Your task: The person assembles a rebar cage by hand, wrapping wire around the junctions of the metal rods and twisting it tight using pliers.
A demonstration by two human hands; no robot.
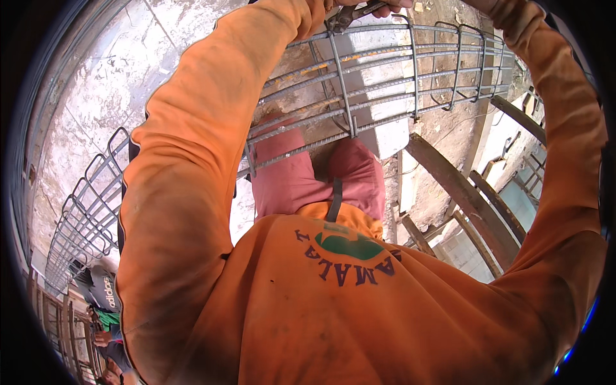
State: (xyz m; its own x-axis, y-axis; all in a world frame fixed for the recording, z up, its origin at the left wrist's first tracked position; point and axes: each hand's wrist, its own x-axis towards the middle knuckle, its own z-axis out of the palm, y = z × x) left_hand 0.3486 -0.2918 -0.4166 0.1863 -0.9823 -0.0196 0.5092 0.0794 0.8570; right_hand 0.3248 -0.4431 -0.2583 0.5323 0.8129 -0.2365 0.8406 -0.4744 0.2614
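A reinforcing-bar cage (378, 74), long bars with square stirrups around them, runs across in front of me, over my legs in pink trousers (282, 170). At the top edge, metal pincers (343, 19) sit at the cage's far top bar, jaws toward the left. Fingers wrapped round their handles seem to belong to my right hand (393, 6), whose wrist runs in from the upper right; the frame cuts off most of it. My left hand (330, 3) is beside the pincers' jaws, nearly all beyond the top edge, its fingers hidden. Any tie wire is too small to make out.
Another bar cage (90, 202) lies at the left. Beyond it, at lower left, a co-worker in dark trousers (96, 285) is partly visible, with a hand (101, 338) showing. Curved-looking brown beams (465, 196) lie at right. Pale, stained floor (115, 77) extends at left.
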